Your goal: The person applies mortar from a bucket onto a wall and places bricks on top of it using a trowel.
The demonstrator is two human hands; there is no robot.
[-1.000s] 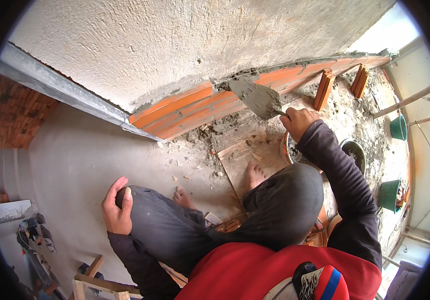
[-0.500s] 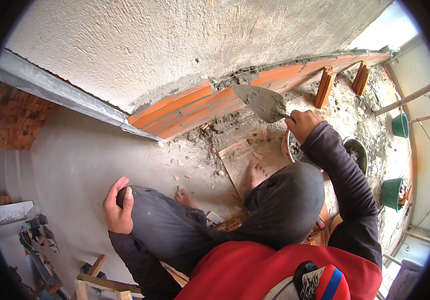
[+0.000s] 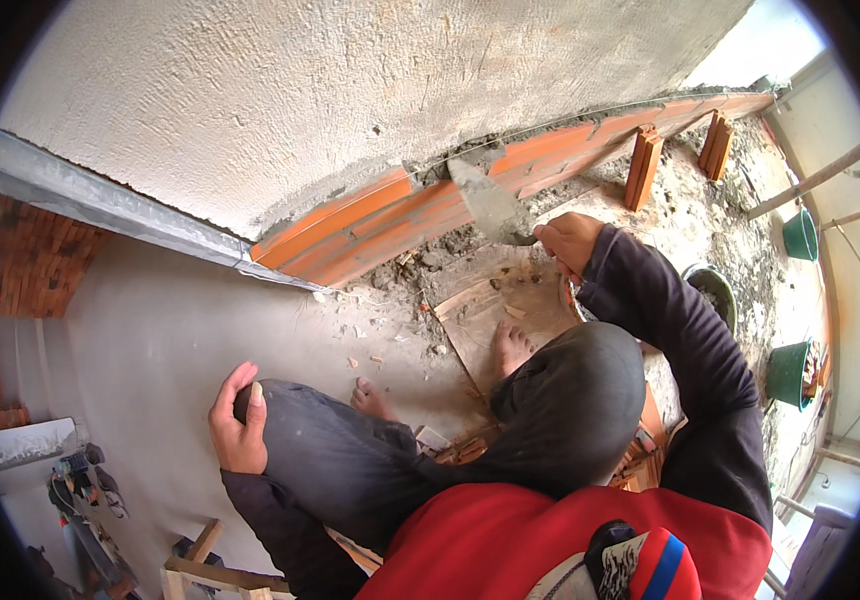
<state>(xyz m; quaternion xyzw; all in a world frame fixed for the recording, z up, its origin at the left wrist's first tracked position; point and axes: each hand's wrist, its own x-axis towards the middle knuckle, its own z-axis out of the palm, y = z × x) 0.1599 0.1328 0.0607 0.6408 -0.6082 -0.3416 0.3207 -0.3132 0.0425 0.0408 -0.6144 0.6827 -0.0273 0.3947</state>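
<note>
My right hand (image 3: pixel 570 245) grips a pointed trowel (image 3: pixel 490 205) by its handle. The grey, mortar-smeared blade reaches up to a gap in the top of a low wall of orange bricks (image 3: pixel 350 230), where rough mortar (image 3: pixel 430 168) lies beside a taut string line. My left hand (image 3: pixel 240 420) rests on my bent left knee, holding nothing, its thumb and fingers apart and loosely curved. Two upright groups of bricks (image 3: pixel 642 168) stand along the wall. A round bucket (image 3: pixel 710 292) sits behind my right forearm.
Rough plastered wall (image 3: pixel 250 100) rises above the brickwork, with a metal beam (image 3: pixel 100 195) at left. A stack of bricks (image 3: pixel 40 260) is far left; wooden pieces (image 3: pixel 210 570) are bottom left. Green buckets (image 3: pixel 798 238) and poles (image 3: pixel 810 185) line the right. My bare feet are on the floor.
My right hand has moved a little left and up, tipping the trowel blade more upright against the brick top. The view has shifted slightly; my left hand stays on the knee.
</note>
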